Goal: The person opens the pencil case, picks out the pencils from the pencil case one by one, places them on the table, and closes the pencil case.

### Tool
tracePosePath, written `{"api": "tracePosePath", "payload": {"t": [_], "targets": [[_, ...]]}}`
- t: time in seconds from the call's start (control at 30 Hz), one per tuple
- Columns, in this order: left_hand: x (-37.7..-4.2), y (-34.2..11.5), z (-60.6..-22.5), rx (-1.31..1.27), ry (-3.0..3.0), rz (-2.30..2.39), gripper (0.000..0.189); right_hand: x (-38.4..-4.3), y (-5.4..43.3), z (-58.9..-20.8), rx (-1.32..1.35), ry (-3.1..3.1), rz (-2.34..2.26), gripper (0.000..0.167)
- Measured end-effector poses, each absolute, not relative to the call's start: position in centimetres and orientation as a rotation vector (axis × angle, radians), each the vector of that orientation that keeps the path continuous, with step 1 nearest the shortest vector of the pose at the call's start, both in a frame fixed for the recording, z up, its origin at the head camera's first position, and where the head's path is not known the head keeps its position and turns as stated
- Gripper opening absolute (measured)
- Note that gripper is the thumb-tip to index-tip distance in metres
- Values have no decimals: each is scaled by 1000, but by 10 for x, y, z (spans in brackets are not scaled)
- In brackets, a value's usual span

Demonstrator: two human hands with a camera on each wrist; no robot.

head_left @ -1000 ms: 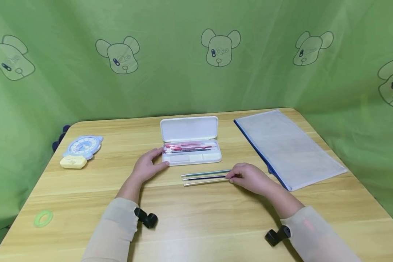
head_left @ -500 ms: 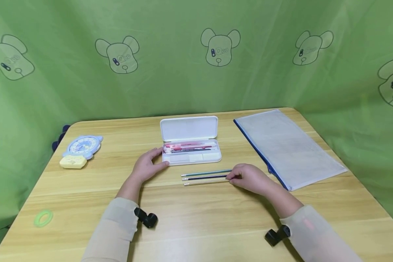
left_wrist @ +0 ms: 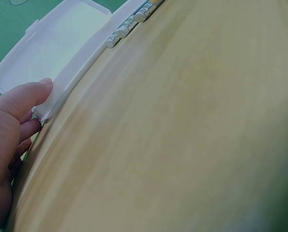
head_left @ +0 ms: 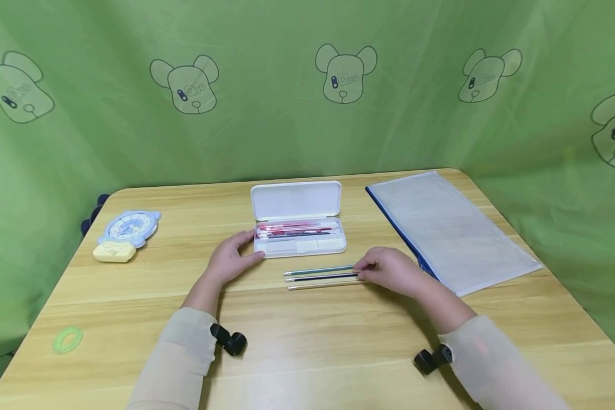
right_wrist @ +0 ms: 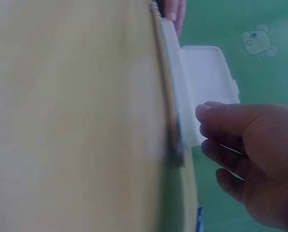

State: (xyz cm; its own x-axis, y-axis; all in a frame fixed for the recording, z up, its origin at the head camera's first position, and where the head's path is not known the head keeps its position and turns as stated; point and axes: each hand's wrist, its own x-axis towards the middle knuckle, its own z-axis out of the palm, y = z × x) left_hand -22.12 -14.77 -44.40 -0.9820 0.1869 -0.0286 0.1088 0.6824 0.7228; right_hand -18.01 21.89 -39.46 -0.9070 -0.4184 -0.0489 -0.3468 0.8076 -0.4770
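A white pencil case (head_left: pixel 328 245) lies with its lid raised in the head view, holding several red and dark pencils or pens. My left hand (head_left: pixel 229 261) grips its left end, thumb on the near corner and fingers along the side. In front lie three pencils side by side: a green pencil (head_left: pixel 312 270), a dark blue pencil (head_left: pixel 320 278) and a light wood pencil (head_left: pixel 323 285). White eraser ends (left_wrist: pixel 128 26) show in the left wrist view. My right hand (head_left: pixel 392 270) hovers at their right ends, which it partly hides; its loosely bent fingers (right_wrist: pixel 226 118) look apart from the pencils.
A mesh zip pouch (head_left: pixel 451 233) with a blue edge lies at right. At left are a blue animal-shaped clock face (head_left: pixel 131 226), a yellow soap-like block (head_left: pixel 114 251) and a green ring (head_left: pixel 68 340). Green curtain (head_left: pixel 266 136) surrounds the wooden table (head_left: pixel 307 353).
My right hand has let go of the light wood pencil and moved slightly up and away, toward the green pencil's end. My left hand stays on the pencil case.
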Motion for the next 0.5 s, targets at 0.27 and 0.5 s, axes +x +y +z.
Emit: {"api": "tracePosePath", "payload": {"t": [0.27,0.5], "targets": [[-222,-148,-444,251,2791,1199,72,-216,209,-379,-533,2869,-795,18],[-221,-148,-443,242,2781,1202,73,-249,190,-377,-449,2851,-798,23]]}}
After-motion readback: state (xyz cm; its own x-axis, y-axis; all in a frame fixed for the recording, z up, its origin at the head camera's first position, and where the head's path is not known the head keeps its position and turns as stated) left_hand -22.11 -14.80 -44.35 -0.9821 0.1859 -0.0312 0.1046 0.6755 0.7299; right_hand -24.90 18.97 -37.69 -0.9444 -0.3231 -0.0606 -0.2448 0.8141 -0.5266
